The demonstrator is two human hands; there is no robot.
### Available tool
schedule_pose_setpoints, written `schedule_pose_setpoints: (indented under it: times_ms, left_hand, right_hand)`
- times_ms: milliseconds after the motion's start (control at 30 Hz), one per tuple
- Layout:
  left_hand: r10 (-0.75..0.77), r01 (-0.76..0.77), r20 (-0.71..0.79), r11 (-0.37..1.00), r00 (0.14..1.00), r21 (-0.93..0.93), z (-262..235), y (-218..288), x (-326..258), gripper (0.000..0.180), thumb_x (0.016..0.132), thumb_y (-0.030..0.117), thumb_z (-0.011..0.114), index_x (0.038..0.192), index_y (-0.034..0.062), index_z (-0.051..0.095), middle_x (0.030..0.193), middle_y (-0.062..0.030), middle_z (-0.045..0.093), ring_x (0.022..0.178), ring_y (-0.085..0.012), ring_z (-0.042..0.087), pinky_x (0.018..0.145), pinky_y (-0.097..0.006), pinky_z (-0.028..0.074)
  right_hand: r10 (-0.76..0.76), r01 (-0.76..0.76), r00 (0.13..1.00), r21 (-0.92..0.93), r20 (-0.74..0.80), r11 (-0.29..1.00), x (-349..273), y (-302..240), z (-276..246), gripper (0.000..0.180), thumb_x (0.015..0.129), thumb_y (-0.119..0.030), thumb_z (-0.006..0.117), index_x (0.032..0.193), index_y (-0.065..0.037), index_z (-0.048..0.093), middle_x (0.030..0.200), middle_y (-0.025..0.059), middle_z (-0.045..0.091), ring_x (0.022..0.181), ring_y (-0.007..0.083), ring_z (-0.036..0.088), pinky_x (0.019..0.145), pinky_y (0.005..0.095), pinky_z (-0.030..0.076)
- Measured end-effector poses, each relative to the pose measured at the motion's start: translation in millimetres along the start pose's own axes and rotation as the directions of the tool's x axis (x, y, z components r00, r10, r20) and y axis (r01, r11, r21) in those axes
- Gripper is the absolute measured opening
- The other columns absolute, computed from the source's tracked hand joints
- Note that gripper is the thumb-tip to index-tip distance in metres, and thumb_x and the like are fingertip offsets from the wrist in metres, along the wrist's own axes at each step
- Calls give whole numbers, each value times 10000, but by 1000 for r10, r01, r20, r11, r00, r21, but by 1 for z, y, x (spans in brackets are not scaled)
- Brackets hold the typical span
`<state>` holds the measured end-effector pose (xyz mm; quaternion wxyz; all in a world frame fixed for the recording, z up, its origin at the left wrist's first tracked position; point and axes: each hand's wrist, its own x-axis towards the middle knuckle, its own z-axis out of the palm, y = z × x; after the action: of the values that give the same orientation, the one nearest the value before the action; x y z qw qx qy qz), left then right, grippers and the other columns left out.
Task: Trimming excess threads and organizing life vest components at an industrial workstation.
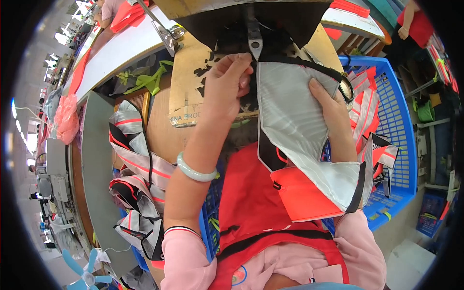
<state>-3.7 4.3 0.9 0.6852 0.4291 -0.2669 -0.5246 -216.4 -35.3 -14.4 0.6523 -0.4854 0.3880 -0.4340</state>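
Observation:
A grey-lined fabric piece (295, 106) with orange panels and black edging hangs in front of me, its upper edge beneath a dark machine. My right hand (333, 108) grips its right side, thumb on the grey lining and the other fingers hidden behind. By the upper left corner, my left hand (229, 77) is closed in a pinch; what lies between the fingertips is too small to make out. Just above that corner ends a pointed metal arm (255, 43) with a hole in it. Black-handled scissors (347, 89) lie beside the fabric's right edge, partly hidden.
Grey and orange sewn pieces (137, 164) are heaped to my left. On the right, a blue plastic basket (403, 140) holds similar pieces. Black scraps lie on the worn board (186, 87). Green strips (152, 79) rest beyond. Other people are farther back on both sides.

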Motion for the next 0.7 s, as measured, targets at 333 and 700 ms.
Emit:
schedule_pose_setpoints:
  times_ms: [333, 700]
  left_hand:
    - [432, -391, 349, 9, 832, 921, -45, 16, -50, 368, 828, 282, 705, 1035, -19, 660, 982, -129, 671, 981, -281, 616, 848, -343, 468]
    - [711, -718, 236, 692, 662, -70, 91, 55, -246, 81, 855, 120, 549, 797, 101, 601, 822, 53, 612, 774, -85, 533, 752, -366, 349]
  right_hand:
    - [4, 16, 985, 115, -172, 993, -50, -15, -66, 329, 878, -234, 685, 1124, -25, 622, 988, 50, 668, 849, 132, 630, 758, 265, 501]
    - [-594, -110, 565, -766, -573, 634, -244, -187, -347, 682, 849, -429, 636, 1327, -68, 311, 1238, 201, 480, 1085, 254, 539, 885, 410, 471]
